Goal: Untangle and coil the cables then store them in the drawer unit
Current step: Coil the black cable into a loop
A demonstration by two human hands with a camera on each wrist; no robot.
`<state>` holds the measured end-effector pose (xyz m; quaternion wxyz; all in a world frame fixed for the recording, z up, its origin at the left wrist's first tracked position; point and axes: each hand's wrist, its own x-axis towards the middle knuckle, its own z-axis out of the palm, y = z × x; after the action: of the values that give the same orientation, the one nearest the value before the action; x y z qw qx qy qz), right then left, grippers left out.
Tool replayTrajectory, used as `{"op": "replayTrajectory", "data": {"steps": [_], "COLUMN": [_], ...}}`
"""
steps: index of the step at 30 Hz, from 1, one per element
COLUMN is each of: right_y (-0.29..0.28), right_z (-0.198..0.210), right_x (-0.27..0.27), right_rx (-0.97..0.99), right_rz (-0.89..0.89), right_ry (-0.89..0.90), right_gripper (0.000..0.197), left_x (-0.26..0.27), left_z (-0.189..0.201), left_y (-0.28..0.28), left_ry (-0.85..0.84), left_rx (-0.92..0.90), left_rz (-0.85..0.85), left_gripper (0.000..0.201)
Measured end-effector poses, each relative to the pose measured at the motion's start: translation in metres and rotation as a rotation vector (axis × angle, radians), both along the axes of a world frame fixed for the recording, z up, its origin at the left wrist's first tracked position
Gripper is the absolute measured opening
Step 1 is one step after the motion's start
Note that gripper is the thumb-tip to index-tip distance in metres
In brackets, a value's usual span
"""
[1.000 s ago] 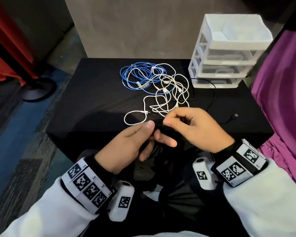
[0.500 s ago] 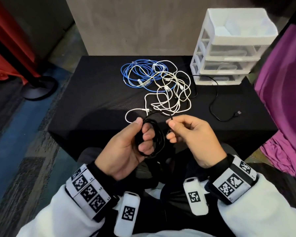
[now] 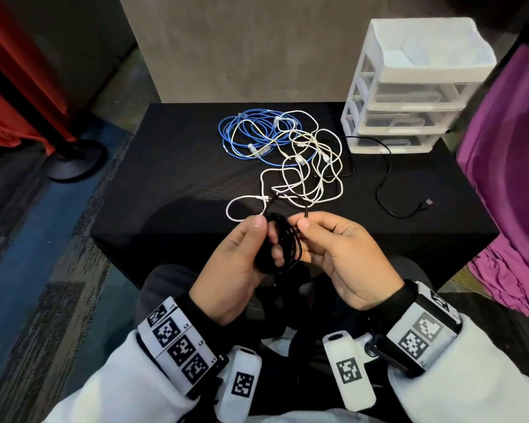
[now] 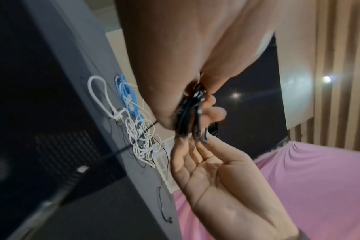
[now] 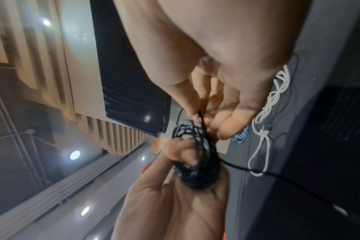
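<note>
A black cable coil (image 3: 283, 245) hangs just in front of the table's near edge, wound round the fingers of my left hand (image 3: 245, 254). My right hand (image 3: 327, 245) pinches the free strand of that black cable (image 5: 201, 120) beside the coil. The strand runs up onto the table into a tangle of white cables (image 3: 306, 172). A blue cable (image 3: 251, 132) lies looped behind the tangle. The black cable's far end with its plug (image 3: 428, 203) lies at the right of the table. The white drawer unit (image 3: 409, 87) stands at the back right, its drawers pushed in.
The black table (image 3: 165, 184) holds everything; its left half is bare cloth. A purple cloth (image 3: 507, 178) hangs close on the right. A red curtain and a black stand base (image 3: 74, 160) are on the floor at left.
The black cable now forms a wound coil round my left fingers, where a second ago the left fingers lay straight. My right hand has swung in beside the coil, pinching the strand.
</note>
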<state>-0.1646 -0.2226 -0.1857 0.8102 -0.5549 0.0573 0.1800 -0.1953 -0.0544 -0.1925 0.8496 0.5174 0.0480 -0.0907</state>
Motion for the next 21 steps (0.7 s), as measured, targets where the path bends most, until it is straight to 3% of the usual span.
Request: {"op": "replayTrajectory", "data": {"steps": [11,15,21], "right_y": [0.004,0.004,0.007], "right_z": [-0.002,0.000,-0.009], "right_x": [0.002,-0.002,-0.001], "right_rx": [0.224,0.291,0.267], "right_rz": [-0.077,0.083,0.118], "right_ry": [0.164,0.127,0.085], "right_gripper": [0.022,0.043,0.073], "left_x": [0.005,0.009,0.007], "left_z": [-0.007,-0.014,-0.008], "left_y": [-0.003,0.003,-0.008], "left_ry": [-0.067,-0.140,-0.129], "left_rx": [0.443,0.606,0.520], "left_rz": [0.014,0.079,0.089], "left_gripper": [0.025,0.024,0.028]}}
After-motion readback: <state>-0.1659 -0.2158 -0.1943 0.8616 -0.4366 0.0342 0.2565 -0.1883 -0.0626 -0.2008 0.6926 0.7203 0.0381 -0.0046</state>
